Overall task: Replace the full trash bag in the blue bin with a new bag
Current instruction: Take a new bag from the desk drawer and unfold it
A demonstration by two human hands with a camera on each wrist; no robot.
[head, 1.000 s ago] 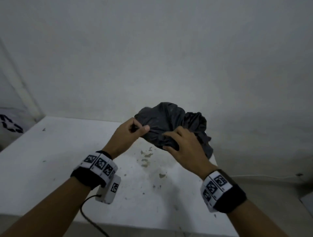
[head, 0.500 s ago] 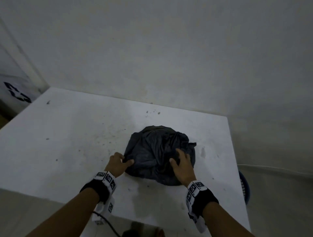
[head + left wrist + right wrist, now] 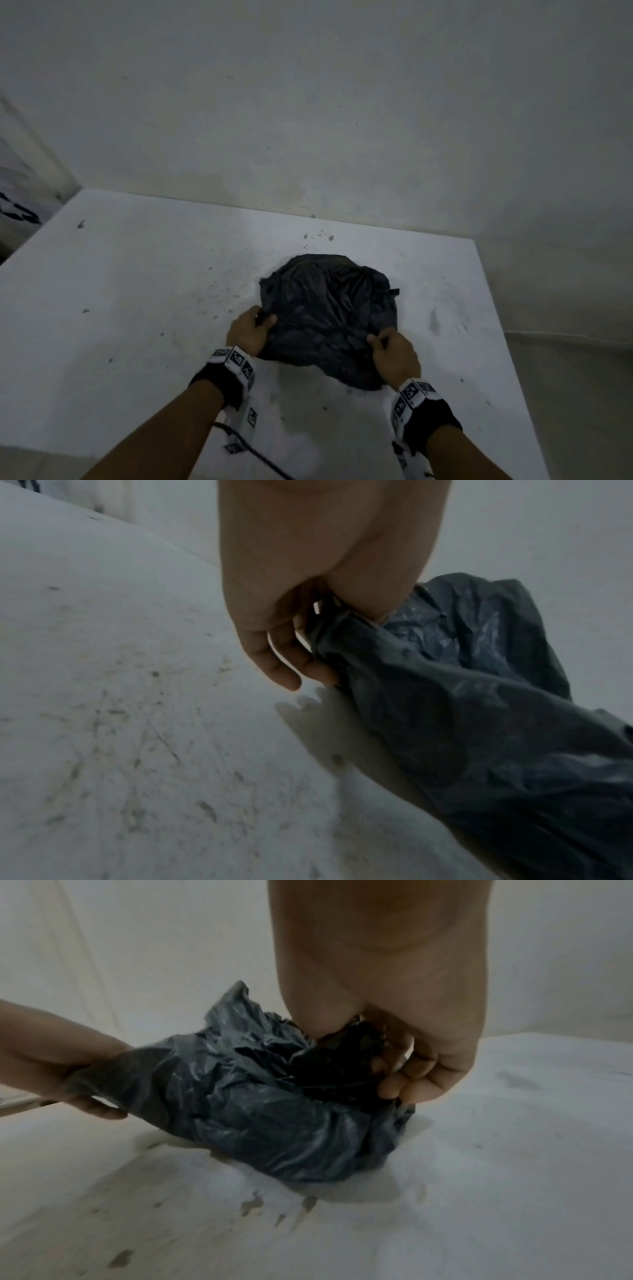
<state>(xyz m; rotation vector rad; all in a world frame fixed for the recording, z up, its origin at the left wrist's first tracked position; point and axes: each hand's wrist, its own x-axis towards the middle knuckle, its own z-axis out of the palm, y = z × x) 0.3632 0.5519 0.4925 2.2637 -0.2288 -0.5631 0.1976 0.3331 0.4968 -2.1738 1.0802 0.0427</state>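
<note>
**Q:** Now, where does the black trash bag (image 3: 327, 318) lie, and how is it held?

**A:** Crumpled on the white table (image 3: 137, 291), toward its near right part, below the wall (image 3: 308, 102). The left hand (image 3: 247, 332) pinches the bag's left edge, thumb on top and fingers (image 3: 284, 666) curled beneath a gathered fold. The right hand (image 3: 395, 356) pinches the near right edge, its fingers (image 3: 397, 1085) closed on a dark bunch of film.

**Q:** Why two grips on opposite edges?

**A:** Probably to draw the film apart and find the mouth. Thin plastic clings to itself, so two separated pinches give purchase; the tabletop carries the slack meanwhile.

**Q:** Which way does it point?

**A:** No clear direction; it is a rumpled mound. In the head view its longer extent runs roughly from the far left toward the near right. Where the opening lies cannot be told.

**Q:** Is the blue bin visible?

**A:** No. Whether this is the fresh bag is a judgement: it looks flat and empty, so likely yes.
</note>
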